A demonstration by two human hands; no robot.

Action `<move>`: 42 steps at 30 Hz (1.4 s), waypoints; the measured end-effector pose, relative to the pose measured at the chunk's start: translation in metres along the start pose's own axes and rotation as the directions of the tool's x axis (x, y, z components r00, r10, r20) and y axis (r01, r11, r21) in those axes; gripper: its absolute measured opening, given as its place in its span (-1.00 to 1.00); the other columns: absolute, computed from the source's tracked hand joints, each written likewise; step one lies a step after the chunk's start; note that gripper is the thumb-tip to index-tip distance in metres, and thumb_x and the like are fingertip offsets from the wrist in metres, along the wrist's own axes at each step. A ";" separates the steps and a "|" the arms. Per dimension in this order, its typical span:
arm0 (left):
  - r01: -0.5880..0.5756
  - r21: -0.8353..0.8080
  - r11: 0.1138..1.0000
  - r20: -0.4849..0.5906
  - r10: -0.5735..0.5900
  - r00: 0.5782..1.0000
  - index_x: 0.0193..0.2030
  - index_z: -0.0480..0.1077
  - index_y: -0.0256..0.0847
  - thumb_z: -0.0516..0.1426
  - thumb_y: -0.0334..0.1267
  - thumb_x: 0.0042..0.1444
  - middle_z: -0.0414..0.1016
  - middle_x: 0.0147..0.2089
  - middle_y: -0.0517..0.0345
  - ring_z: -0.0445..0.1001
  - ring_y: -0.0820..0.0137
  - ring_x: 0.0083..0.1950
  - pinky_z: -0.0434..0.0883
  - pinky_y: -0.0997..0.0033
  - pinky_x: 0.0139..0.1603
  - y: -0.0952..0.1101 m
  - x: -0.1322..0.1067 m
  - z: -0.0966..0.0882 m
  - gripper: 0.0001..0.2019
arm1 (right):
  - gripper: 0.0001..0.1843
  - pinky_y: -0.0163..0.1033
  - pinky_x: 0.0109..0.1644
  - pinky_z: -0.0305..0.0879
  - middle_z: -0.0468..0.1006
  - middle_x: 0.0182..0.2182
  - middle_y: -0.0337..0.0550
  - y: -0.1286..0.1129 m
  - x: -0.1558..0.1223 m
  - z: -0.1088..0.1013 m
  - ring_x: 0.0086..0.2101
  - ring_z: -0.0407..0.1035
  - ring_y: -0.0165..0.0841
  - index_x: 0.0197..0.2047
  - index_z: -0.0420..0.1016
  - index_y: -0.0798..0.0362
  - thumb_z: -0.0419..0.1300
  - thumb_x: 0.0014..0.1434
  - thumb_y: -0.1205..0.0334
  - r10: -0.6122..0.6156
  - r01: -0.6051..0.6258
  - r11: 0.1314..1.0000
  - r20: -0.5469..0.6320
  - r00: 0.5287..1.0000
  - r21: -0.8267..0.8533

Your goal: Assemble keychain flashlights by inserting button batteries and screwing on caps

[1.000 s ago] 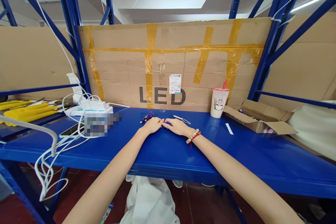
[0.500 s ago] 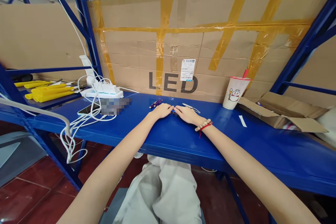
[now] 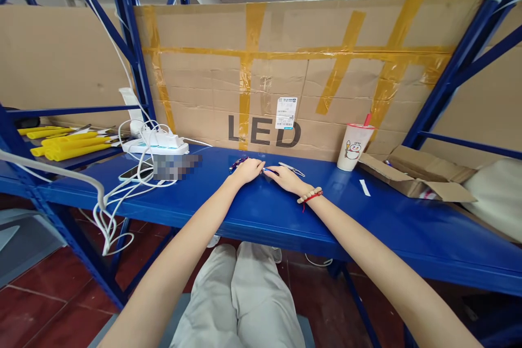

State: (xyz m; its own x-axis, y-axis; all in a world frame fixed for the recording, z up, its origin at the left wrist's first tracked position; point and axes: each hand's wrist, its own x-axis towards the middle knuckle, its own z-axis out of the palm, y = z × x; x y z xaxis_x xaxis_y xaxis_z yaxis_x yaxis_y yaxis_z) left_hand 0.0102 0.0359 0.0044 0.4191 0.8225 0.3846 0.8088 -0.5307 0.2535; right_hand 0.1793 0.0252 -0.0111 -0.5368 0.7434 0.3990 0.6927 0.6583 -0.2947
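Note:
My left hand [image 3: 248, 169] lies palm down on the blue shelf top [image 3: 261, 212], fingers stretched out flat. My right hand [image 3: 285, 178], with a bead bracelet and red string [image 3: 309, 196] at the wrist, rests flat beside it, fingers pointing left. The fingertips of both hands meet at a small dark blue pen [image 3: 269, 172] lying on the surface. Purple pens [image 3: 237, 162] lie just behind my left hand. A pale pen [image 3: 292, 168] lies just behind my right hand.
A taped cardboard sheet marked LED [image 3: 285, 76] stands at the back. A drink cup with a red straw [image 3: 354, 147] and an open cardboard box [image 3: 420, 176] are at the right. A power strip with white cables [image 3: 157, 144], a phone [image 3: 132, 174] and yellow tubes [image 3: 69, 144] are at the left.
The view has shifted and tilted down, so my lap now shows below the shelf. Both hands stay flat in the same spot by the pens.

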 end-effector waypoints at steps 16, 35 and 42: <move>-0.095 -0.149 0.984 0.011 0.098 0.995 -0.33 0.31 -0.19 -0.16 -0.17 0.25 0.41 -0.51 0.18 0.43 0.34 -0.40 0.30 0.39 -0.26 -0.007 -0.001 0.005 -0.70 | -0.62 -0.22 -0.09 0.26 0.58 -0.19 -0.10 -0.004 -0.003 -0.005 -0.20 0.45 -0.23 0.01 0.46 0.02 0.00 0.26 0.05 -0.032 0.018 0.978 -0.065 0.997 -0.206; 0.083 -0.494 0.866 -0.026 -0.110 0.994 -0.37 0.28 -0.21 -0.20 0.06 0.21 0.35 -0.54 0.20 0.37 0.40 -0.47 0.31 0.42 -0.36 -0.011 0.003 0.012 -0.57 | -0.57 -0.22 -0.06 0.23 0.56 -0.16 -0.11 -0.005 -0.004 -0.002 -0.17 0.43 -0.25 -0.07 0.49 0.00 -0.03 0.24 -0.07 -0.017 0.010 0.980 -0.029 0.999 -0.199; 0.233 -0.652 0.722 0.090 -0.232 0.969 -0.39 0.39 -0.27 -0.37 0.20 0.17 0.46 -0.49 0.09 0.39 0.43 -0.47 0.30 0.46 -0.42 -0.017 0.013 0.018 -0.30 | -0.57 -0.25 -0.13 0.23 0.57 -0.20 -0.11 -0.008 -0.004 -0.001 -0.22 0.43 -0.28 -0.06 0.46 0.02 -0.07 0.27 -0.05 -0.006 -0.011 0.983 -0.093 0.996 -0.183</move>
State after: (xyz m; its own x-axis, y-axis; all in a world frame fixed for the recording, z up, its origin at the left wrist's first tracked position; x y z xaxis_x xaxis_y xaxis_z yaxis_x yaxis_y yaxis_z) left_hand 0.0090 0.0588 -0.0107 0.2557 0.9380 0.2339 0.4125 -0.3247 0.8511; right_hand 0.1764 0.0169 -0.0090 -0.4940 0.7251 0.4797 0.7750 0.6173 -0.1350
